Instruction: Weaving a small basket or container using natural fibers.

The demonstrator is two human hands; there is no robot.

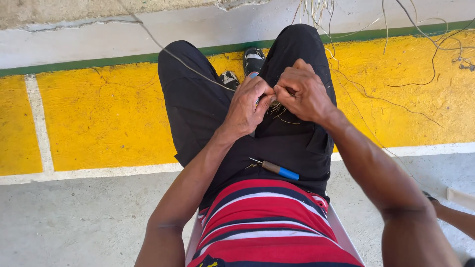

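progress: wire strands (280, 110) bunched over my lap, twist looked partway, loose ends sticking out | left hand (249, 106): pinched tight on the strands | right hand (305, 94): fingers curled closed on same bundle, touching the left | blue-handled tool (278, 169) lay idle on my lap, near shirt hem | more wires (420, 34) trailed across yellow floor

Bright yellow painted floor (104, 118) here, edged by a green stripe (74, 63) above and white lines (89, 173) below, with grey concrete (74, 222) nearer the camera. Black trousers (198, 104), and a shirt (267, 222) striped red, white and dark navy. On the lap, a tool (279, 170) with a brown-and-blue handle; pale straw-coloured strands (282, 110) between the hands.
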